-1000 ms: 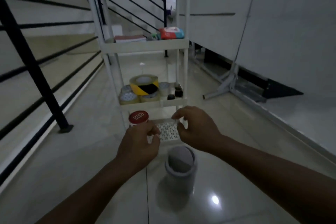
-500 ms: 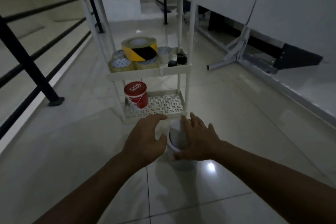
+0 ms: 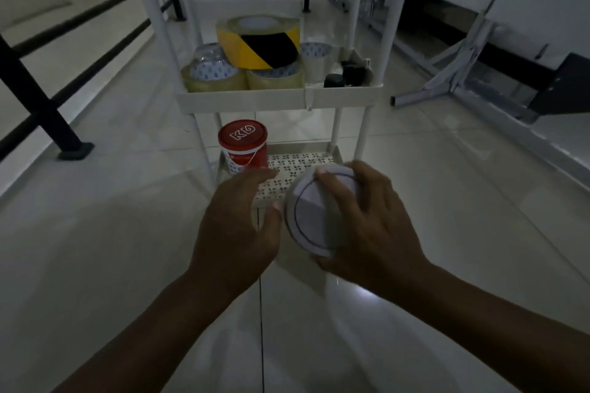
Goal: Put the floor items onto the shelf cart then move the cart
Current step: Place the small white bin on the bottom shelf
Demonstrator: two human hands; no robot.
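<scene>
- While it hangs tilted in front of the cart's bottom shelf, the white bin (image 3: pixel 314 220) sits in the right hand (image 3: pixel 367 226), its round lid turned toward the camera.
- Right-hand fingers (image 3: pixel 332 193) wrap over the top and far side of the bin, and the thumb closes under its near edge, so the hand is gripping it.
- Just left of the bin is the left hand (image 3: pixel 238 226), fingers loosely spread and holding nothing; its thumb lies right beside the bin's left edge, and whether it touches cannot be told.
- Beyond both hands is the bottom shelf (image 3: pixel 300 163), a perforated white tray; the bin overlaps its front right corner in this view.
- On the left of that shelf a red tub (image 3: pixel 244 147) with a red lid stands upright, well clear of the bin.
- Above it, the middle shelf (image 3: pixel 274 100) of the cart (image 3: pixel 388 25) carries a yellow-and-black tape roll (image 3: pixel 258 41) stacked on clear tape rolls (image 3: pixel 212 75), with small black items (image 3: pixel 344 75) at the right.
- Around the cart is a glossy tiled floor (image 3: pixel 447 185).
- To the left runs a black railing (image 3: pixel 38 99), and to the right a grey metal stand (image 3: pixel 447 83) rests near the wall.
</scene>
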